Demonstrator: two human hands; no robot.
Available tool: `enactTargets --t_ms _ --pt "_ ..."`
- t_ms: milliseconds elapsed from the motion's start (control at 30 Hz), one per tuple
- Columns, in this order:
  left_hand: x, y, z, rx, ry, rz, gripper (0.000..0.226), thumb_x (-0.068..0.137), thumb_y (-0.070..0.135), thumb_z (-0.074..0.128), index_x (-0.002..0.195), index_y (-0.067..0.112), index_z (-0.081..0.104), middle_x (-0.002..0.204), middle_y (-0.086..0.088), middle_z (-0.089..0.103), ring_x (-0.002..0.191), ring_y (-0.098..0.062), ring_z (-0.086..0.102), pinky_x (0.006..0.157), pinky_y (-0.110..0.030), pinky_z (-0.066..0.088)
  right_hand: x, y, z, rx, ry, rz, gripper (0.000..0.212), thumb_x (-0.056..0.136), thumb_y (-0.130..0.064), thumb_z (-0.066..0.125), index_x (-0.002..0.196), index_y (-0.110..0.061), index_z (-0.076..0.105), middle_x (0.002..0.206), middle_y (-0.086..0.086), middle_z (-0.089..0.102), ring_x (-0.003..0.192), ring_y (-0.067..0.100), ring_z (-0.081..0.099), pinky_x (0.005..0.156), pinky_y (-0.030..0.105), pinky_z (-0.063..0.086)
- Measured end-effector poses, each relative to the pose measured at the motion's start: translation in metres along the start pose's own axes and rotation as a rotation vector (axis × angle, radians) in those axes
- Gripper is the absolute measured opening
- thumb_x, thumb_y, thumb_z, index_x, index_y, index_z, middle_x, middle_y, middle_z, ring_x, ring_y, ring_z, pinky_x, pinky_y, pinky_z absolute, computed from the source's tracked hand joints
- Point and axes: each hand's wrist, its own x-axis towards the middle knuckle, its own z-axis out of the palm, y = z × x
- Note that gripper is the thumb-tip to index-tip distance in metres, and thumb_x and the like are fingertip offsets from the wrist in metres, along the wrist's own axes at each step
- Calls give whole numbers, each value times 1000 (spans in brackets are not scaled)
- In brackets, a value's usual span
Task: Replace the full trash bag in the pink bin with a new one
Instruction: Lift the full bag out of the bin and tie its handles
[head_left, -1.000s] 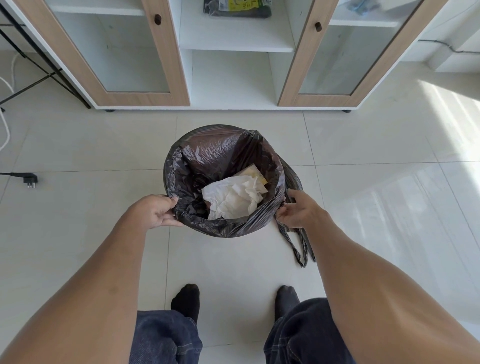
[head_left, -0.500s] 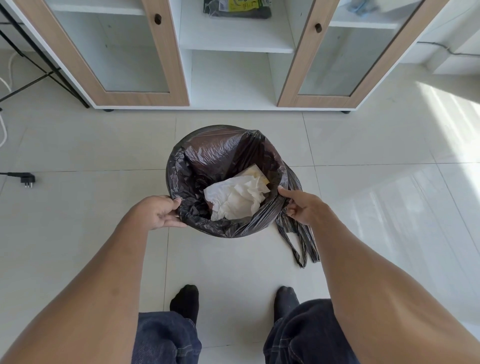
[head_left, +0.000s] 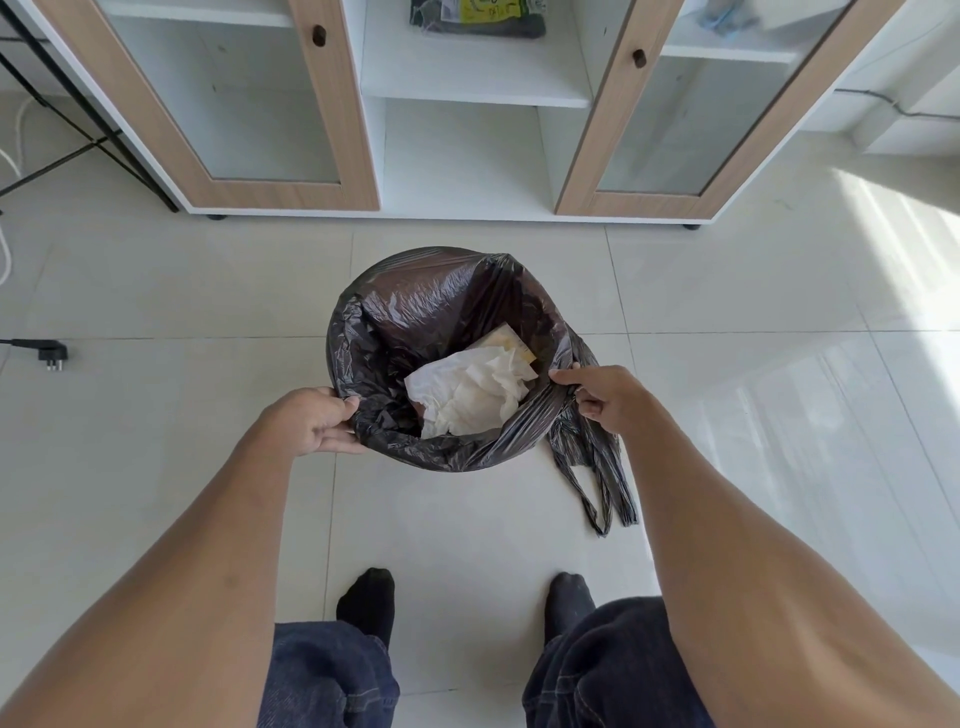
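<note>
My left hand pinches the bag hem at the near-left of the rim, thumb on top, fingers curled under the folded plastic. My right hand is on the opposite side, near-right of the rim, index finger and thumb nipping the edge; the other fingers are half curled against the outside. So both hands are closed on the bag, one each side, and the bag mouth sits straight ahead between them. The bin itself I can't see, the black plastic is draped over it all round.

Key relation, I judge: the hem is folded down over the rim, so the coming pull goes up and inward, w/ both hands about equally near.

Inside the bag, crumpled paper lies low, nearer my side. Loose bag handles trail on the floor right of the bag, below my right hand. Cabinet stands beyond, well apart. A plug lies far left. Nothing blocks a lift.
</note>
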Motion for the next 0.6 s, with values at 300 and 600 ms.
enactTargets --t_ms 300,600 --pt "0 -4 -8 55 -19 10 22 102 6 46 123 2 50 132 -26 57 121 -44 56 97 -53 47 8 1 -4 147 -22 118 42 77 -25 85 74 -22 43 60 -6 23 37 8 13 34 21 14" --pt "-1 -4 -12 113 -17 25 29 102 6 46 130 -1 50 130 -27 58 118 -45 58 97 -53 48 12 -7 -9 -4 3 70 47 72 -38 87 82 -21 44 64 -4 23 38 8 13 35 20 12"
